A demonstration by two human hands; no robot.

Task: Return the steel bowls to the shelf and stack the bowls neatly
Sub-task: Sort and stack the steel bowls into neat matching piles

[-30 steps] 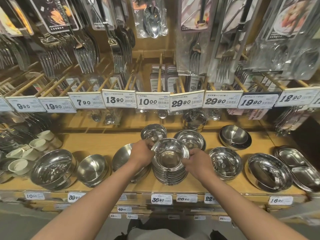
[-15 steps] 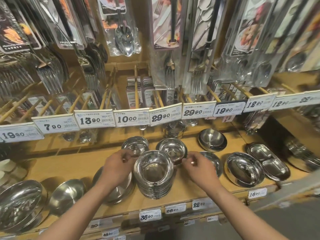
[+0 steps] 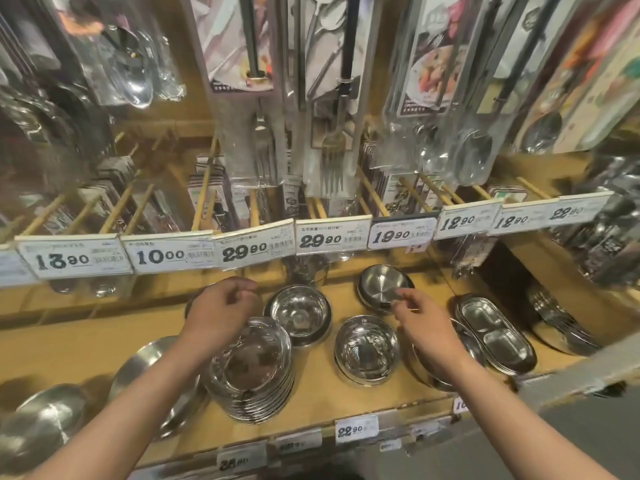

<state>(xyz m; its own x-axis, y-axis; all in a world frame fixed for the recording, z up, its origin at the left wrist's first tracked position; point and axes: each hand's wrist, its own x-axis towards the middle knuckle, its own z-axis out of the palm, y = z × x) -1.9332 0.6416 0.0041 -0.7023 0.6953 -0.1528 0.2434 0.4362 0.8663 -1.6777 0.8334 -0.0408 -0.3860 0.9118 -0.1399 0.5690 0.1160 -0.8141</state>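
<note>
Bowls (image 3: pixel 254 370) shiny, neatly stacked

A wooden shelf (image 3: pixel 86 344) carries a stack of steel bowls (image 3: pixel 252 372) at centre, single bowls and divided trays (image 3: pixel 495 332) at right.

A tall stack of steel bowls (image 3: pixel 254 372) sat upright on the wooden shelf (image 3: pixel 69 344), rims aligned; single bowls (image 3: pixel 367 349) stood beside it.
</note>
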